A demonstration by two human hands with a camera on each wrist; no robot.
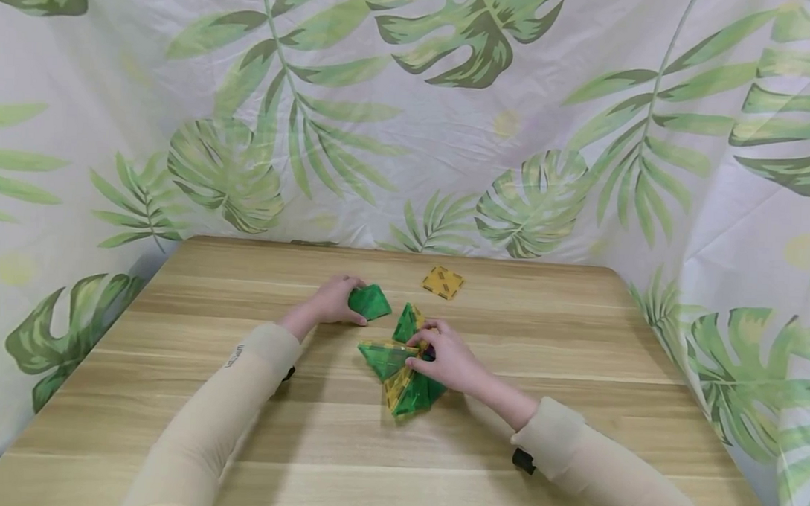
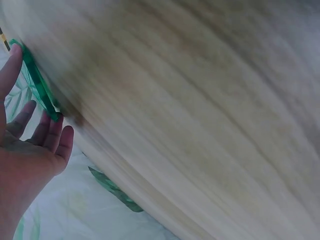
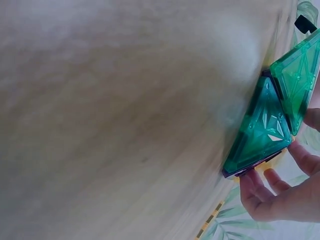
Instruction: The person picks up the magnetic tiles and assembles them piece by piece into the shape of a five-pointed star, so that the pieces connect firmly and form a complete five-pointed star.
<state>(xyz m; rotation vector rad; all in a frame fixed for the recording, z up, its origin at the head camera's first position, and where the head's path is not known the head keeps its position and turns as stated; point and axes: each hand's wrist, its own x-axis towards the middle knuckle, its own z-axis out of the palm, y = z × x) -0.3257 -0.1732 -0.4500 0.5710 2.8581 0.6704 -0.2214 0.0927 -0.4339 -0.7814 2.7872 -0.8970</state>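
My left hand (image 1: 336, 301) holds a translucent green magnetic tile (image 1: 370, 302) by its edges, left of a built shape. The left wrist view shows that green tile (image 2: 37, 80) edge-on between thumb and fingertips. My right hand (image 1: 450, 359) grips the built shape of magnetic tiles (image 1: 383, 359), with thumb and fingers around its upper right side. Green triangles stick out from it around yellow tiles (image 1: 395, 390). Seen from the right wrist, two green triangles (image 3: 262, 130) meet along an edge, and the fingers touch their far side. My palm and fingers hide part of the shape's middle.
A flat yellow square tile (image 1: 443, 282) lies behind the built shape, toward the back of the wooden table (image 1: 550, 310). A leaf-patterned cloth (image 1: 422, 134) hangs right behind the table's back edge and down both sides.
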